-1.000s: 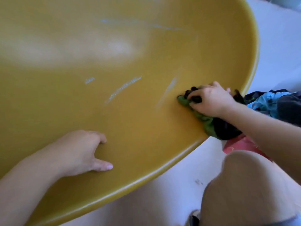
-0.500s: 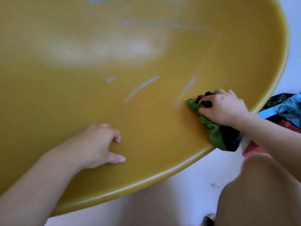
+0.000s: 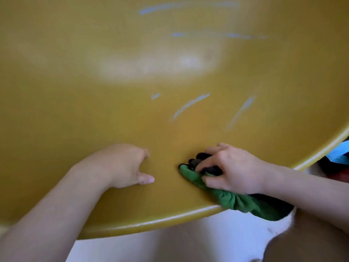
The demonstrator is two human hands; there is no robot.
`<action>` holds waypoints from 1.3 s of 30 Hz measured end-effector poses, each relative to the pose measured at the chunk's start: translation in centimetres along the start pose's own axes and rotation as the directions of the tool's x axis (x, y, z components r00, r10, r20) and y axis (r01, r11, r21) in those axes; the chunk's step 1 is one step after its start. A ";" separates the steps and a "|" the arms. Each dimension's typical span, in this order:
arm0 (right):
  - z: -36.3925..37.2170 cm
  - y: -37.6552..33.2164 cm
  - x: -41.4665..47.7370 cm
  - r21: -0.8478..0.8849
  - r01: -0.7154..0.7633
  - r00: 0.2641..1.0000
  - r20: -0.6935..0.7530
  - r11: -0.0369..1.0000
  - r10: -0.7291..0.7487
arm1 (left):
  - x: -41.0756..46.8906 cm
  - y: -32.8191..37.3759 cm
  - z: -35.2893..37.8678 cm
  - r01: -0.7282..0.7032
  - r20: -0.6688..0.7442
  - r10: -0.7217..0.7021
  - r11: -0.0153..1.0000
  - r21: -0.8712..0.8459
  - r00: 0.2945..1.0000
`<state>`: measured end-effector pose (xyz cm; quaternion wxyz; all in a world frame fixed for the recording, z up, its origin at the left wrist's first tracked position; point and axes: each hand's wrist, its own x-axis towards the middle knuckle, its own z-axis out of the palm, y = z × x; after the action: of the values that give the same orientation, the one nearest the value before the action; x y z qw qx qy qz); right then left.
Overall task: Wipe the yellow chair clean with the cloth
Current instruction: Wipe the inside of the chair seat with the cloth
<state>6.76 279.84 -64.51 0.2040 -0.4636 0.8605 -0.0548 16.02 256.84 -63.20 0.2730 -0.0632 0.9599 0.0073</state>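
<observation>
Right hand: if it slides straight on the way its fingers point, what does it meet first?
Probably the left hand, resting on the yellow chair. Only bare chair surface lies between it and the right hand, which grips the green cloth.

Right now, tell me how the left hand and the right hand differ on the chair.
The left hand holds nothing; the right hand grips the green-and-black cloth. The left hand touches the yellow chair directly; the right hand has the cloth between it and the chair. Both lie near the chair's near rim.
</observation>
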 end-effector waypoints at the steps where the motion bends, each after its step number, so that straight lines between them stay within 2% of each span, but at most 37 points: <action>1: 0.1 0.1 0.7 0.008 0.022 0.999 -0.037 1.000 -0.022 | 0.2 0.2 -0.1 -0.009 -0.011 0.009 1.000 -0.005 1.000; 3: 1.0 -1.1 5.2 -0.056 0.013 0.988 -0.151 0.998 -0.021 | 0.6 0.7 -0.1 0.001 -0.090 -0.002 1.000 -0.011 0.996; 5: 1.7 -3.6 10.7 -0.036 -0.111 0.966 -0.238 0.993 0.100 | 0.9 1.3 0.3 0.008 -0.247 -0.011 1.000 -0.011 0.969; 7: 3.0 -3.4 12.5 0.050 0.007 0.979 -0.204 0.999 0.004 | 1.0 2.1 0.3 0.020 -0.395 -0.029 0.999 -0.029 0.918; 8: 2.3 -2.9 12.6 0.063 0.033 0.986 -0.162 0.997 -0.022 | 0.9 2.5 -0.1 0.019 -0.407 -0.053 0.996 -0.086 0.912; 9: 1.0 -2.4 12.0 0.116 0.031 0.997 -0.074 0.993 -0.022 | 0.8 3.1 -0.7 0.014 -0.356 -0.083 0.981 -0.192 0.931; 10: -0.5 -1.7 10.5 0.195 0.023 0.996 0.081 0.980 -0.039 | 0.8 3.9 -1.1 0.015 -0.265 -0.099 0.954 -0.300 0.959; 12: -2.6 1.1 6.9 0.397 -0.014 0.914 0.377 0.918 -0.149 | 1.0 6.3 -1.2 0.032 -0.151 -0.098 0.921 -0.389 0.984; 13: -3.5 2.6 5.8 0.513 -0.068 0.887 0.424 0.855 -0.184 | 1.3 7.7 -0.7 0.056 -0.150 -0.116 0.934 -0.354 0.982; 15: -4.4 4.7 5.7 0.681 -0.172 0.934 0.342 0.712 -0.102 | 2.3 9.6 0.8 0.097 -0.250 -0.163 0.962 -0.256 0.954; 16: -4.3 5.1 6.2 0.699 -0.169 0.969 0.248 0.695 -0.014 | 2.8 9.5 1.4 0.100 -0.319 -0.169 0.970 -0.221 0.933; 17: -3.7 5.1 6.8 0.677 -0.143 0.986 0.162 0.722 0.043 | 3.3 8.7 1.7 0.093 -0.383 -0.157 0.979 -0.180 0.911; 19: -2.2 4.4 7.8 0.586 -0.050 0.997 0.073 0.809 0.009 | 4.1 4.8 2.0 0.118 -0.434 -0.139 0.990 -0.075 0.890; 21: -1.6 3.5 8.1 0.409 0.029 0.996 0.065 0.912 -0.061 | 4.8 0.1 1.2 0.313 -0.353 -0.320 0.946 -0.078 0.879; 23: -2.0 3.0 8.4 0.263 0.037 0.997 0.050 0.964 -0.052 | 5.9 -1.7 0.5 0.445 -0.312 -0.485 0.874 -0.194 0.817; 24: -2.2 2.9 8.7 0.230 0.024 1.000 -0.008 0.973 -0.023 | 6.4 -0.8 0.3 0.430 -0.310 -0.496 0.865 -0.257 0.811; 26: -1.7 3.1 9.3 0.172 -0.006 0.983 -0.178 0.985 0.038 | 6.5 3.2 1.2 0.305 -0.337 -0.393 0.909 -0.283 0.856; 27: -1.2 3.4 9.5 0.170 -0.021 0.969 -0.241 0.985 0.062 | 5.9 5.5 2.1 0.214 -0.387 -0.299 0.945 -0.247 0.872; 29: 0.1 3.9 9.7 0.236 -0.018 0.947 -0.307 0.972 0.092 | 4.6 7.7 3.4 0.066 -0.507 -0.131 0.987 -0.145 0.852; 31: 1.1 4.1 9.6 0.253 -0.004 0.934 -0.344 0.967 0.094 | 6.3 4.3 2.3 0.053 -0.533 -0.044 0.999 0.002 0.845; 32: 1.5 4.3 9.5 0.236 -0.002 0.931 -0.354 0.972 0.088 | 7.9 1.3 1.4 0.109 -0.537 -0.047 0.990 0.085 0.843; 33: 1.8 4.3 9.4 0.208 0.001 0.933 -0.351 0.978 0.073 | 9.3 -1.9 0.1 0.212 -0.533 -0.124 0.971 0.107 0.837; 34: 2.2 4.4 9.3 0.175 0.013 0.936 -0.348 0.985 0.050 | 10.2 -4.9 -1.5 0.337 -0.525 -0.256 0.939 0.064 0.812; 35: 2.5 4.5 9.4 0.144 0.024 0.938 -0.346 0.989 0.027 | 10.9 -7.2 -2.6 0.423 -0.536 -0.372 0.906 -0.030 0.758; 36: 2.7 4.6 9.4 0.126 0.037 0.937 -0.349 0.991 0.010 | 11.3 -8.5 -3.0 0.454 -0.546 -0.445 0.882 -0.128 0.710; 37: 2.7 4.6 9.4 0.120 0.038 0.935 -0.354 0.992 0.007 | 11.7 -8.3 -3.1 0.432 -0.573 -0.439 0.888 -0.158 0.693; 39: 2.5 4.5 9.6 0.102 0.045 0.924 -0.383 0.994 -0.003 | 11.2 -5.3 -1.6 0.301 -0.559 -0.348 0.937 -0.178 0.752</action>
<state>-0.39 274.70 -70.91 0.0566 -0.4427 0.8737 -0.1934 6.44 250.23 -67.59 -0.0397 -0.2384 0.9701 -0.0227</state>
